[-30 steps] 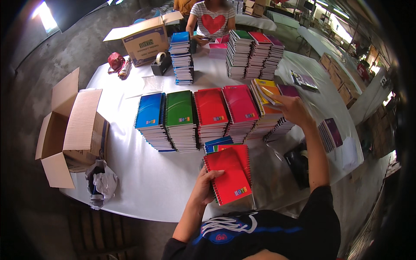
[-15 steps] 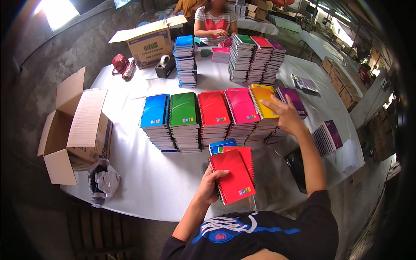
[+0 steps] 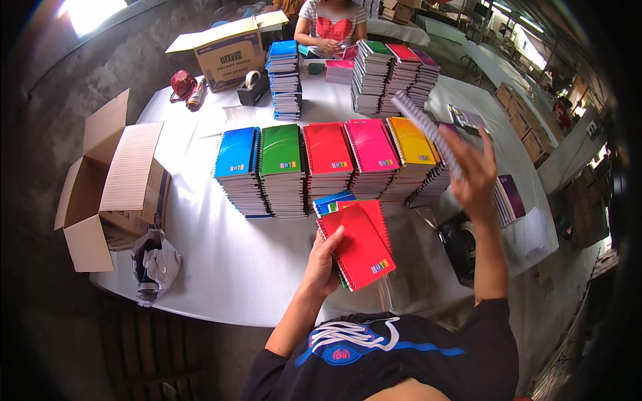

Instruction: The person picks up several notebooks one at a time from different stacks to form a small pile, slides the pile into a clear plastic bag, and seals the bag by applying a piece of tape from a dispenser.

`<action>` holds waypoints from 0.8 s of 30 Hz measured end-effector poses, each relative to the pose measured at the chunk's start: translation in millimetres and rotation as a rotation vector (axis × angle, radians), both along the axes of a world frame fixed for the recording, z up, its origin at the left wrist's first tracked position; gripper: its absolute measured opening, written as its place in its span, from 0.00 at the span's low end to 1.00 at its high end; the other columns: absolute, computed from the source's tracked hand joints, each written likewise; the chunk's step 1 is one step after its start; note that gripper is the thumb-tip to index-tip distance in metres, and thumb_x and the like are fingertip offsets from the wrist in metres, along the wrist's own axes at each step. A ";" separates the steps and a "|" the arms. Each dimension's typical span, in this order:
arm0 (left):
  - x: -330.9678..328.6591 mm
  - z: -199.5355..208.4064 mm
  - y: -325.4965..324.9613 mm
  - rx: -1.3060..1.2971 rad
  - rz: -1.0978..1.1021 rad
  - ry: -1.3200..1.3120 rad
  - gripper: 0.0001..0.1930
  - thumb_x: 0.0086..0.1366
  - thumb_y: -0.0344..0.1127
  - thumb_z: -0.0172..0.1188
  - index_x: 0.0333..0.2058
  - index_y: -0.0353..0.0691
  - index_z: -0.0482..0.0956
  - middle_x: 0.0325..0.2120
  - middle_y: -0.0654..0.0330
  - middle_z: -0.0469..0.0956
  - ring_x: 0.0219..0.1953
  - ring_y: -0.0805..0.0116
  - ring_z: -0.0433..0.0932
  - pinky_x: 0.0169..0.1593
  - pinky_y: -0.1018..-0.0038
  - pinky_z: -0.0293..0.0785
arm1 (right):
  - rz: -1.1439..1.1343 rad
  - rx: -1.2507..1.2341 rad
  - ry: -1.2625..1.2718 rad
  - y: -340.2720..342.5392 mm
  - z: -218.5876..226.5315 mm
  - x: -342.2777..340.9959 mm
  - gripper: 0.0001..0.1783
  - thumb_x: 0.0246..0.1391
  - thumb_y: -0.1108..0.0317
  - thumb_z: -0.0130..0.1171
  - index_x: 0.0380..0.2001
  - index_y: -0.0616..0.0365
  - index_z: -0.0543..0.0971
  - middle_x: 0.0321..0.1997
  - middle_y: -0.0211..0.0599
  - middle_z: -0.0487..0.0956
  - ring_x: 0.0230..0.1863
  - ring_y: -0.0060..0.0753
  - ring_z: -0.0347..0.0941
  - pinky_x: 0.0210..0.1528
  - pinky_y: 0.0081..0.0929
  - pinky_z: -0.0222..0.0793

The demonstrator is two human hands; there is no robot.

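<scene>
We see left hand (image 3: 322,264) gripping notebooks (image 3: 359,246) near centre, fanned likely so each colour shows; right hand (image 3: 476,179) grips a blurred notebook (image 3: 422,127) at right; farther stacks (image 3: 328,150) seem colour-sorted for reach

The red notebook (image 3: 361,248) looks glossy, the carton (image 3: 131,170) matt cardboard, the tabletop (image 3: 210,267) smooth.

Notebook stacks (image 3: 326,148) stand on the table (image 3: 224,274), right of a carton (image 3: 131,168).
</scene>
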State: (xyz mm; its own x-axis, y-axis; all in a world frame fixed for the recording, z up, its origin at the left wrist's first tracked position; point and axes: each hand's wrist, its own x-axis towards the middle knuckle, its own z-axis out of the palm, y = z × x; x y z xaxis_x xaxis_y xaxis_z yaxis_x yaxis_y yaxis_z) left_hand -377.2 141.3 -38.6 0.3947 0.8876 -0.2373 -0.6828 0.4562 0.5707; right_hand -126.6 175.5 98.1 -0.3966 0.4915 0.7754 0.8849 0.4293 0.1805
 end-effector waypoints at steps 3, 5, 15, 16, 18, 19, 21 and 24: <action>1.3 3.8 -4.9 0.027 0.042 -0.041 0.33 0.62 0.58 0.52 0.56 0.39 0.63 0.50 0.54 0.71 0.51 0.62 0.74 0.52 0.63 0.74 | 0.022 0.016 -0.176 -54.0 -2.3 -50.1 0.20 0.55 0.61 0.53 0.52 0.43 0.74 0.43 0.34 0.79 0.44 0.30 0.77 0.60 0.68 0.47; 4.4 1.5 -10.9 0.011 0.013 -0.190 0.40 0.60 0.67 0.49 0.58 0.39 0.61 0.53 0.52 0.70 0.54 0.59 0.71 0.54 0.62 0.72 | 0.010 -0.091 -0.295 -82.8 -27.3 -70.0 0.20 0.55 0.57 0.52 0.51 0.42 0.75 0.43 0.36 0.78 0.49 0.30 0.73 0.58 0.76 0.41; 11.3 -21.7 -38.8 -0.204 -0.174 -0.137 0.24 0.52 0.34 0.57 0.48 0.32 0.68 0.40 0.52 0.77 0.40 0.58 0.79 0.48 0.65 0.75 | -0.200 -0.703 -0.090 -16.8 -7.3 35.7 0.52 0.29 0.50 0.73 0.62 0.40 0.63 0.70 0.40 0.52 0.71 0.46 0.46 0.66 0.62 0.39; 19.3 -22.8 -40.4 -0.200 -0.201 -0.144 0.23 0.52 0.34 0.57 0.48 0.32 0.68 0.40 0.52 0.77 0.40 0.59 0.79 0.47 0.65 0.75 | -0.262 -0.736 -0.018 4.2 -18.7 70.3 0.55 0.29 0.54 0.74 0.64 0.38 0.58 0.72 0.40 0.47 0.72 0.46 0.43 0.67 0.62 0.38; 30.6 -24.0 -42.7 -0.210 -0.224 -0.113 0.24 0.52 0.35 0.57 0.47 0.32 0.68 0.39 0.52 0.77 0.39 0.59 0.79 0.47 0.65 0.75 | -0.351 -0.853 0.057 32.7 -52.1 122.1 0.55 0.32 0.60 0.73 0.65 0.35 0.56 0.71 0.41 0.49 0.72 0.44 0.43 0.67 0.59 0.40; 32.0 -25.4 -46.4 -0.217 -0.211 -0.108 0.24 0.52 0.35 0.57 0.47 0.32 0.68 0.39 0.52 0.77 0.39 0.59 0.79 0.47 0.65 0.75 | -0.383 -0.874 0.046 46.2 -68.7 135.5 0.52 0.34 0.64 0.72 0.65 0.35 0.57 0.70 0.43 0.52 0.71 0.43 0.47 0.68 0.53 0.45; 38.2 -27.0 -50.6 -0.218 -0.182 -0.096 0.23 0.52 0.36 0.57 0.47 0.33 0.68 0.39 0.52 0.77 0.39 0.59 0.79 0.47 0.65 0.75 | -0.208 -0.761 0.067 55.8 -84.6 156.6 0.45 0.39 0.67 0.69 0.63 0.37 0.62 0.67 0.45 0.58 0.68 0.44 0.54 0.66 0.43 0.52; 49.6 -30.9 -61.3 -0.220 -0.133 -0.075 0.23 0.52 0.36 0.57 0.46 0.33 0.68 0.39 0.52 0.77 0.39 0.59 0.79 0.47 0.65 0.75 | 0.000 -0.723 0.161 57.8 -79.8 167.5 0.32 0.45 0.70 0.65 0.56 0.42 0.71 0.59 0.49 0.68 0.60 0.44 0.65 0.61 0.29 0.63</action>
